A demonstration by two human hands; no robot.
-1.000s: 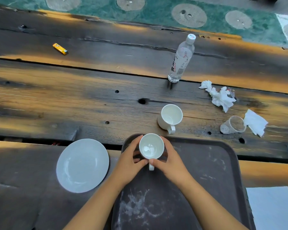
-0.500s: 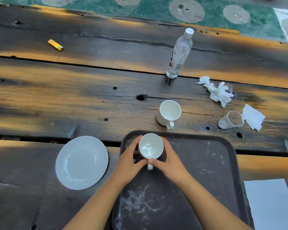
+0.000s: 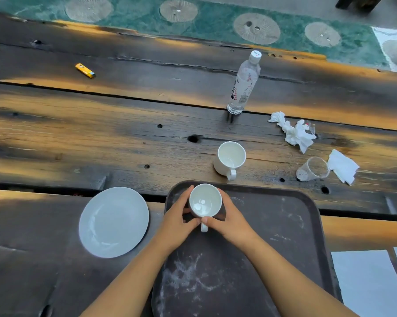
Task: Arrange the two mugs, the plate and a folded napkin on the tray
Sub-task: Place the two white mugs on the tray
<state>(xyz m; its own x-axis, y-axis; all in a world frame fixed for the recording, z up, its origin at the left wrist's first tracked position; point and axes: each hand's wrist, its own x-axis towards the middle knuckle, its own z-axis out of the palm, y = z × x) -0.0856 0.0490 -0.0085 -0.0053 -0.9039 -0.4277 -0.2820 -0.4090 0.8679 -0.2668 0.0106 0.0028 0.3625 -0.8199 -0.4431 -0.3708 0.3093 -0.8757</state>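
A white mug [image 3: 205,200] stands upright on the far left corner of the dark tray [image 3: 284,236], handle toward me. My left hand [image 3: 177,221] and my right hand [image 3: 233,221] cup it from both sides, thumbs meeting near the handle. A second white mug [image 3: 230,157] stands on the wooden table just beyond the tray. A white plate [image 3: 113,221] lies to the left of the tray. A flat folded napkin [image 3: 342,165] lies at the far right of the table.
A water bottle [image 3: 245,84] stands behind the second mug. A crumpled tissue [image 3: 295,133] and a tipped clear plastic cup [image 3: 313,169] lie to the right. A yellow lighter [image 3: 85,70] lies far left. White paper [image 3: 371,282] is at the lower right.
Both hands stay around the mug on the tray's far left corner; only the head camera has shifted slightly.
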